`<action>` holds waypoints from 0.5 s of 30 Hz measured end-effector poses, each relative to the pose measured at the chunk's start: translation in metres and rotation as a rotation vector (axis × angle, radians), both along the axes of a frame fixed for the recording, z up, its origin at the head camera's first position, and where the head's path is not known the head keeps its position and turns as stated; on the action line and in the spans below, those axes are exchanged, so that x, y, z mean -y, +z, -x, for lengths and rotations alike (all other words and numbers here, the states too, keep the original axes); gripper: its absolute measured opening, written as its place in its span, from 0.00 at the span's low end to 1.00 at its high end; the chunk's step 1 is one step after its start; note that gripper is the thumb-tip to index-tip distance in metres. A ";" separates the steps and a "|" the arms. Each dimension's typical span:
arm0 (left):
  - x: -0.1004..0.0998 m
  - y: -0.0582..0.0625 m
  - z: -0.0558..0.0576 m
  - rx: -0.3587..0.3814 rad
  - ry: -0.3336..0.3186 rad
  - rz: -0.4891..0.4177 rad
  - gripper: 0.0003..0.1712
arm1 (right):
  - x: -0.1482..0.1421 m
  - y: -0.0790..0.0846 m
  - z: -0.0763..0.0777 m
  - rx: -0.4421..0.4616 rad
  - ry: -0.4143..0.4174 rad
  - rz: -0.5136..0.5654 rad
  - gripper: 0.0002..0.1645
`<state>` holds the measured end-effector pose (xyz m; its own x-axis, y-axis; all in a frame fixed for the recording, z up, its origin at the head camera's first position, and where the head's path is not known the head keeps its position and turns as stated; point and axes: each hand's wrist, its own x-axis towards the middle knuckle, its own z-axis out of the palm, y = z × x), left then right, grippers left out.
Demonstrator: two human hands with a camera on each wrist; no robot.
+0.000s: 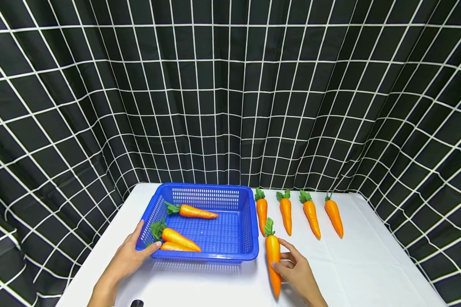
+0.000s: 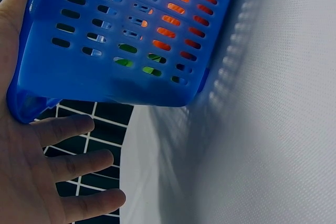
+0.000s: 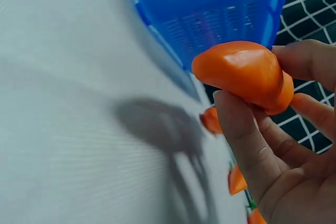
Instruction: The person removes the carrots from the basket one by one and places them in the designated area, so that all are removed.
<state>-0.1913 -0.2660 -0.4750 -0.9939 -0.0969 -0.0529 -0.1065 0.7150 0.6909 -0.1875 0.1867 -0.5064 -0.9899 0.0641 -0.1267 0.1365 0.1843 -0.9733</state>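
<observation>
My left hand [image 1: 128, 258] holds the near left corner of a blue plastic basket [image 1: 230, 257], thumb over the rim; in the left wrist view the other fingers [image 2: 84, 164] stretch out beside the corner. Inside the basket lie an upper carrot [image 1: 197, 212] and two more at the near left, one carrot [image 1: 178, 238] partly covering a lower carrot [image 1: 173, 247]. Just right of the basket, my right hand [image 1: 297, 273] pinches a carrot [image 1: 272, 251] between thumb and fingers, leaves pointing away, tip toward me. Its shadow falls on the cloth apart from it in the right wrist view.
Several carrots stand in a row right of the basket: a nearest carrot [image 1: 261, 211], then a second carrot [image 1: 286, 215], a third carrot [image 1: 312, 218] and a far right carrot [image 1: 334, 217]. White cloth [image 1: 361, 264] covers the table. Black gridded curtains [image 1: 223, 106] enclose it. A small black object [image 1: 137, 303] shows at the front edge.
</observation>
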 end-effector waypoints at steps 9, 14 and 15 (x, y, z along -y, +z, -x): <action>0.000 0.001 0.000 -0.001 -0.001 -0.008 0.60 | 0.002 -0.008 0.000 0.028 -0.025 -0.076 0.43; 0.000 0.001 0.000 -0.009 -0.004 -0.009 0.60 | 0.001 -0.015 0.002 0.052 -0.025 -0.141 0.43; 0.000 0.001 0.000 -0.011 -0.005 -0.009 0.60 | 0.001 -0.016 0.003 0.055 -0.025 -0.151 0.43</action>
<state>-0.1909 -0.2660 -0.4741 -0.9948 -0.0917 -0.0432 -0.0957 0.7091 0.6985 -0.1902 0.1857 -0.5226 -0.9795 0.1114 -0.1678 0.1954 0.3239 -0.9257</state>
